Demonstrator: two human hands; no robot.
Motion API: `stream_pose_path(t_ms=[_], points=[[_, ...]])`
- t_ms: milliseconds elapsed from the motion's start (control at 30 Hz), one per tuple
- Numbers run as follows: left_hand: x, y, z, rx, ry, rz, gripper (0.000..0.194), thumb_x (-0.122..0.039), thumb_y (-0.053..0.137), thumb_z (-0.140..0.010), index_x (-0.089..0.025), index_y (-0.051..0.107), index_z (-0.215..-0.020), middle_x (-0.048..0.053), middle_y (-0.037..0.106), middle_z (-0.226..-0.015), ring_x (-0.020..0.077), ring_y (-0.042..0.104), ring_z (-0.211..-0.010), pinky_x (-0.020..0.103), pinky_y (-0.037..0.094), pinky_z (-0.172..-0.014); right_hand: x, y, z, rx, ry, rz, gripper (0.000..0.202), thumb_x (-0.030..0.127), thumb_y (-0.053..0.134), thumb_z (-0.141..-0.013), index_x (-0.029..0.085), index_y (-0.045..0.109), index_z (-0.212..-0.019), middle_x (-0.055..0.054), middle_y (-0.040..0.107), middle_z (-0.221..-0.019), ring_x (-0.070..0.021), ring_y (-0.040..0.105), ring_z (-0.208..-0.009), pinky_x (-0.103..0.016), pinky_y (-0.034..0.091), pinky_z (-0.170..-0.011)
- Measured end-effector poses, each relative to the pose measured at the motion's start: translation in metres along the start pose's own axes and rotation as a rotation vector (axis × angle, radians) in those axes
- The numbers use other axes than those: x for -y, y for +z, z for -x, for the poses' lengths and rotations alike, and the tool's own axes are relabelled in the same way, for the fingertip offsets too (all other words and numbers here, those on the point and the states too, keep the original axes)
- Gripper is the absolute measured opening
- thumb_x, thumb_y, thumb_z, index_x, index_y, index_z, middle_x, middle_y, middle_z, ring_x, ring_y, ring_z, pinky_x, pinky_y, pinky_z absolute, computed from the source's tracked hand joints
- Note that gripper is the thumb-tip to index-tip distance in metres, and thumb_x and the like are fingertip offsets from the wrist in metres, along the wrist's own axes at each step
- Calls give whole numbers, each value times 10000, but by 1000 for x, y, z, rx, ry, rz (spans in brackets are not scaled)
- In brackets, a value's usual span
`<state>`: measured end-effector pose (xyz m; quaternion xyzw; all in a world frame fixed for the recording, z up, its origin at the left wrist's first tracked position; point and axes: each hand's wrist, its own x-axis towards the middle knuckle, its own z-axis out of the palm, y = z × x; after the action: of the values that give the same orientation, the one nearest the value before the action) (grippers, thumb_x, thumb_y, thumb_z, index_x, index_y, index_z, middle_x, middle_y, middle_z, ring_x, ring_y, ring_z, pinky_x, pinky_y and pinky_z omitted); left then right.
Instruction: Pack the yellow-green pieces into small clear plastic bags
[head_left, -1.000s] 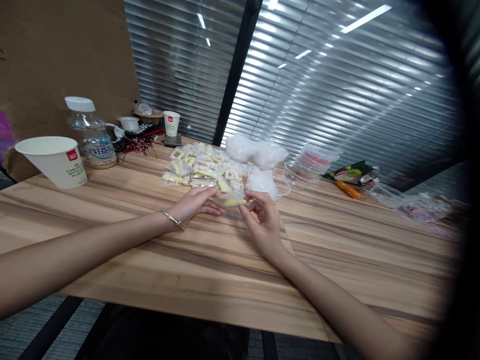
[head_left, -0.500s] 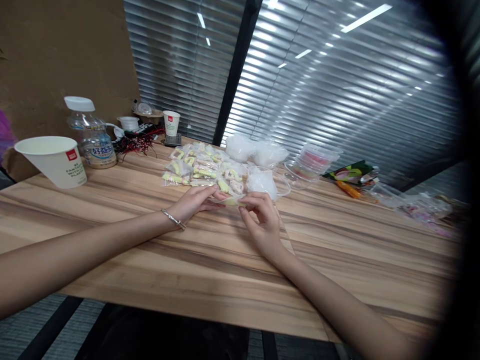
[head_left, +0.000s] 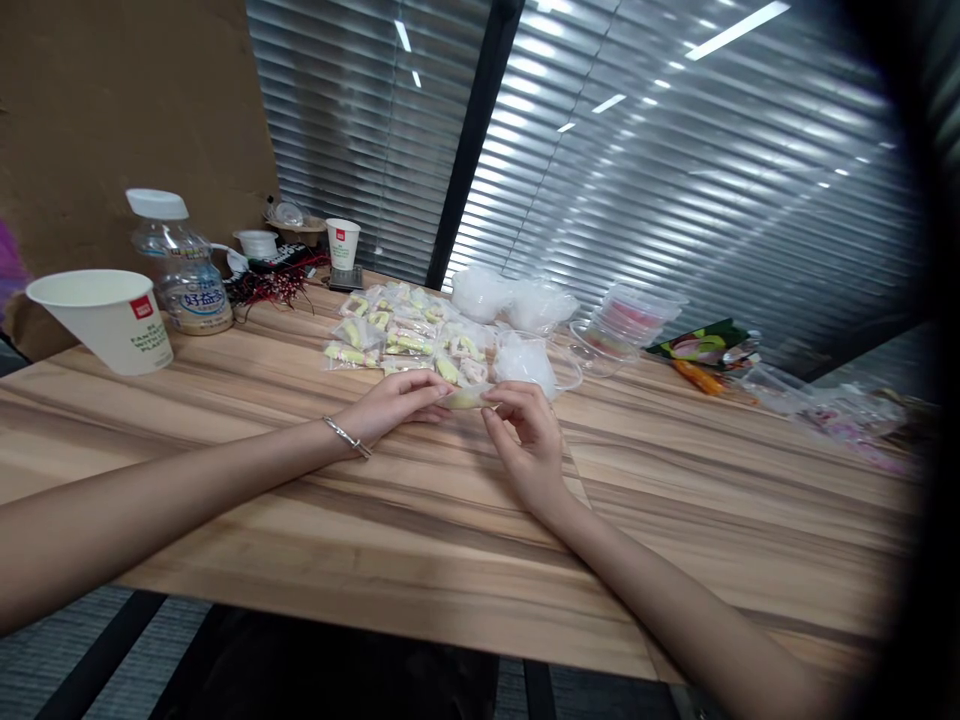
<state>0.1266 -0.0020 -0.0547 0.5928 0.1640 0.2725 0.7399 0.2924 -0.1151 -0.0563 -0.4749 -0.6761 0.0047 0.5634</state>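
Between my two hands, just above the wooden table (head_left: 420, 540), is a small clear plastic bag (head_left: 466, 398) with something yellow-green in it. My left hand (head_left: 405, 405), with a silver bangle at the wrist, pinches the bag's left end between thumb and fingers. At its right end, my right hand (head_left: 525, 430) grips it with thumb and fingertips. Behind my hands lies a pile of similar small bags (head_left: 409, 335) holding yellow-green and pinkish pieces. A bunched white translucent plastic bag (head_left: 523, 362) rests right behind my right hand.
A large paper cup (head_left: 105, 325) and a plastic bottle (head_left: 191, 280) stand at the left. Farther back are a smaller paper cup (head_left: 343, 245) and tangled red-black wires (head_left: 274, 287). Clear round containers (head_left: 634, 315), an orange item (head_left: 699, 377) and loose packaging (head_left: 847, 410) lie to the right.
My left thumb and fingers have closed on the left end of the small bag, where they were stretched out flatter before. My right hand has barely moved.
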Motion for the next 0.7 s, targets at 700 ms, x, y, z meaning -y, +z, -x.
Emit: stream_pose_path(t_ms=[700], points=[[-3,2,2,20,32,-176,382,-477,612,-788,-111,550,-880,19,593,-754,121,627,-570,244,495,-580,-2,0,1,-5,64,3,224,146,565,-843,232,581,-1050,-48,536,-1007,-103,488,-660,-270,460,-621]])
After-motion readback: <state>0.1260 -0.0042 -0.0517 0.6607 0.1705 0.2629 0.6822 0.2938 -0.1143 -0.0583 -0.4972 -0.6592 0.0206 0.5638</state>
